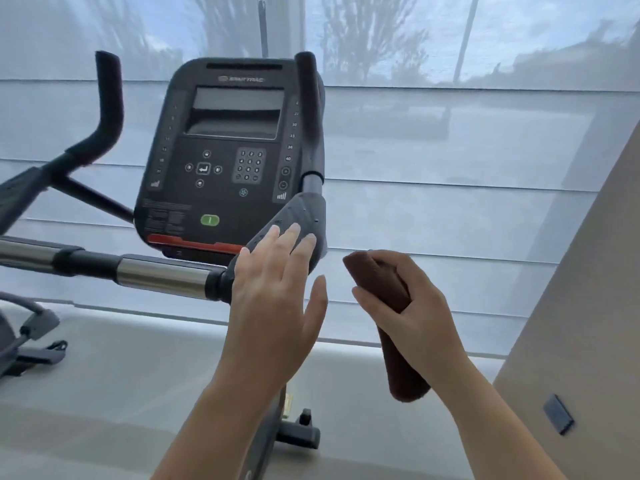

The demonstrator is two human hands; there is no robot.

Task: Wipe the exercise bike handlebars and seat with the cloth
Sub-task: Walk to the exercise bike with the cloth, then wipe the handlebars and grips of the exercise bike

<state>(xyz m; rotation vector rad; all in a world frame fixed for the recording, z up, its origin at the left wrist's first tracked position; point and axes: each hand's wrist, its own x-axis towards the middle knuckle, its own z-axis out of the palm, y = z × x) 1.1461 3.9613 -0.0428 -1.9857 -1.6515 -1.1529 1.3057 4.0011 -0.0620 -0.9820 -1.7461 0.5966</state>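
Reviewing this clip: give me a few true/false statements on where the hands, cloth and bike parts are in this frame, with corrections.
1. The right hand grips a rolled brown cloth. True.
2. The cloth is pressed against the console. False: it is held in the air, right of the bike.
3. The left hand is open, fingers on the grey handlebar pad. True.
4. The console screen is lit with numbers. False: it is dark.
5. The bike seat is being wiped. False: no seat is in view.
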